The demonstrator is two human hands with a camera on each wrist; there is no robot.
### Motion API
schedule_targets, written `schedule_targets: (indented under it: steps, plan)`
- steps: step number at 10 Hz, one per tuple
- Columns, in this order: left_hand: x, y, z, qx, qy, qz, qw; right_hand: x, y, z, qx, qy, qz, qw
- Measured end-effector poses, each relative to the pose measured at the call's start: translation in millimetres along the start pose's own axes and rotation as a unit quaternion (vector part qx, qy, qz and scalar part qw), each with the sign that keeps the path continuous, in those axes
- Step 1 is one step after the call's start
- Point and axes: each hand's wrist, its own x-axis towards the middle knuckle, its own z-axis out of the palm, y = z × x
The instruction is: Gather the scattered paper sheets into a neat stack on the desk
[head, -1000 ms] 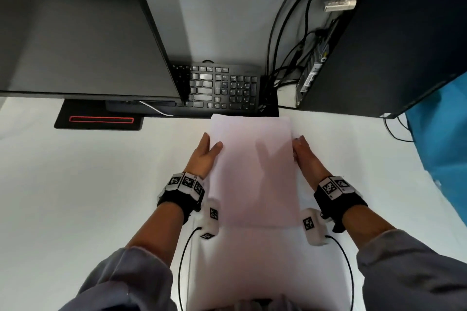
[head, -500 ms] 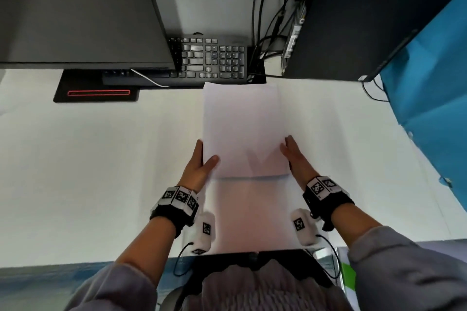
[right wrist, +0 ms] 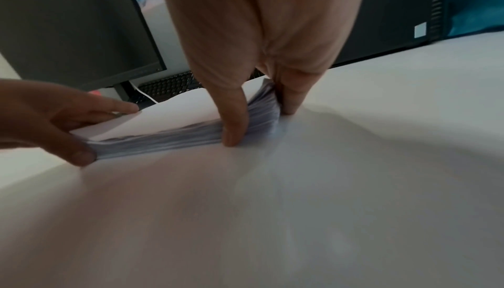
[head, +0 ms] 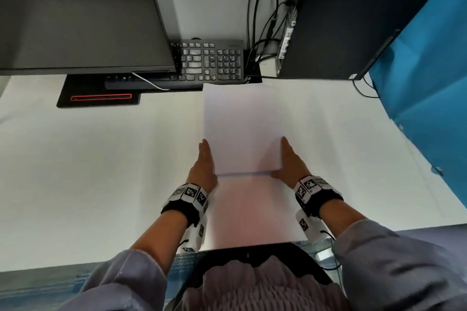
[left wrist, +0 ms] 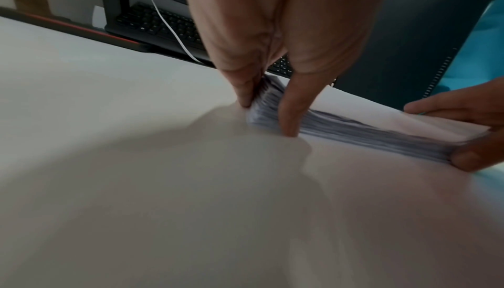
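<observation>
A stack of white paper sheets [head: 240, 129] lies flat on the white desk [head: 88, 171], its far edge near the keyboard. My left hand [head: 204, 164] presses the stack's left side with straight fingers [left wrist: 240, 81], its thumb [left wrist: 291, 109] against the near edge [left wrist: 368, 133]. My right hand [head: 290, 161] mirrors it on the right side, with straight fingers [right wrist: 294, 92] along the side and its thumb [right wrist: 234, 120] on the near edge [right wrist: 163, 139]. The sheet edges look roughly level, slightly ragged at the corners.
A black monitor [head: 75, 12] with a red-striped base [head: 98, 97] stands at the back left, beside a keyboard [head: 209, 63]. A dark computer tower [head: 353, 20] with cables [head: 265, 20] is at the back right. Blue cloth [head: 429, 83] hangs on the right.
The stack has moved away from me towards the keyboard. Both hands have slid back to its near corners, and the left thumb has come off the top sheet.
</observation>
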Motion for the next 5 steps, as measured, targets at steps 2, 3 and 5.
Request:
schedule_targets:
  steps: [2,3,5]
  plan:
    - [3,-2,-1,-0.018,0.008,-0.006,1.0,2,4,-4,0.011,0.004,-0.01,1.0]
    - [2,-9,-6,-0.045,-0.017,0.001,0.999,0,12,-6,-0.004,-0.017,-0.028,0.999]
    - [-12,-42,-19,-0.131,-0.046,0.022,0.99,-20,44,-24,-0.027,-0.073,-0.066,0.995]
